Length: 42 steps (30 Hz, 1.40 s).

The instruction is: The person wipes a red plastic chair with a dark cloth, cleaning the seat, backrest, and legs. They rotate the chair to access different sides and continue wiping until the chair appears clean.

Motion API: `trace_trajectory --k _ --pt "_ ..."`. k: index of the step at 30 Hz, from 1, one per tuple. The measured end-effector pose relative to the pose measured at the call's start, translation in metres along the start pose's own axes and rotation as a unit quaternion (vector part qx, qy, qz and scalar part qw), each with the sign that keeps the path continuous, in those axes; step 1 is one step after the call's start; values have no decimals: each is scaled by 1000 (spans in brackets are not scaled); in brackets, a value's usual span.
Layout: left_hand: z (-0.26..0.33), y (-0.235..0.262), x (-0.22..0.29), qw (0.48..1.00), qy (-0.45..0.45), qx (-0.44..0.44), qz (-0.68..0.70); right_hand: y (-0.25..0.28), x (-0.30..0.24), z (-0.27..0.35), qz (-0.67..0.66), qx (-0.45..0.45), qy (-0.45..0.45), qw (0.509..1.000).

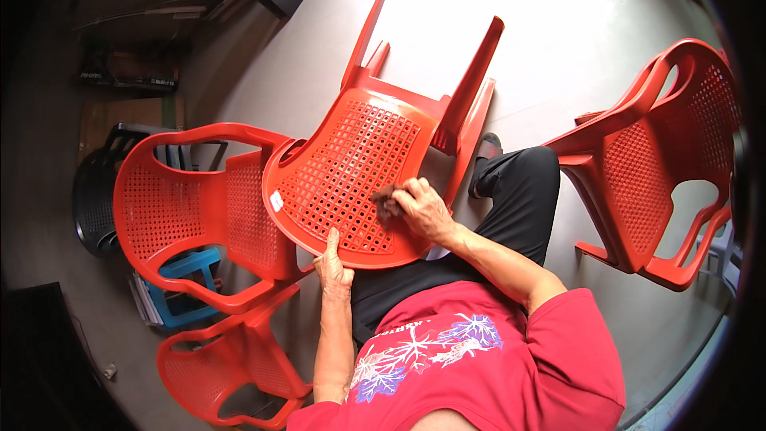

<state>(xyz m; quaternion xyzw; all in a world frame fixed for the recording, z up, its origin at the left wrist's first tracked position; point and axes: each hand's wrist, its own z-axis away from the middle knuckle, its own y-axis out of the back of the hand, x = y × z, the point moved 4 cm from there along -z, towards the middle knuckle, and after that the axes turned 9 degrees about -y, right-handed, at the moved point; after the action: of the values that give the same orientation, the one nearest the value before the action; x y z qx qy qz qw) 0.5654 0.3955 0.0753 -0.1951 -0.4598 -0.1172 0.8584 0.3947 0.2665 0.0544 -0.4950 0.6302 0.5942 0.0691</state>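
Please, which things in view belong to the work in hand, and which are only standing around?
In use:
Tipped red chair, edge in left grip
Bunched brown cloth, in right grip against the chair

Standing around:
Right-side red chair
Left-side red chair
Lower-left red chair
Blue stool
Black chair

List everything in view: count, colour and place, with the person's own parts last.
Held chair: 1, red, middle, legs pointing away
Cloth: 1, dark brown, on held chair
Label: 1, white, held chair's left edge
Left chair: 1, red, beside held chair
Lower chair: 1, red, lower left
Right chair: 1, red, right
Stool: 1, blue, beyond left chair
Black chair: 1, black, far left
Carton: 1, brown, upper left
Floor: 1, pale grey, underneath
Shirt: 1, red, bottom
Trousers: 1, black, under held chair and right
Shoe: 1, dark, beside held chair
Left hand: 1, bare, on held chair's near edge
Right hand: 1, bare, gripping cloth
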Motion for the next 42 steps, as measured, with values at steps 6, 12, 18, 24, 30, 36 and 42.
trace_trajectory --k 6,12,18,24,30,36,42 --pt "4 -1 -2 1000 -4 6 -6 -5 53 -69 182 30 0 983" --pt "-2 5 -6 1000 -10 -7 12 8 77 -102 270 -4 -44 962" --pt "11 -7 4 999 -18 -22 35 9 148 -143 336 -158 -114 921" --pt "7 3 -5 1000 -16 -1 21 12 209 -200 499 -98 -207 836" --pt "5 7 -2 999 -41 -4 -34 -34 164 -164 296 -193 -211 911" --pt "3 -2 8 998 -27 -37 -38 -65 151 -197 154 -82 -192 966" --pt "5 0 8 998 -37 -19 -42 -126 127 -267 101 -70 -209 970"
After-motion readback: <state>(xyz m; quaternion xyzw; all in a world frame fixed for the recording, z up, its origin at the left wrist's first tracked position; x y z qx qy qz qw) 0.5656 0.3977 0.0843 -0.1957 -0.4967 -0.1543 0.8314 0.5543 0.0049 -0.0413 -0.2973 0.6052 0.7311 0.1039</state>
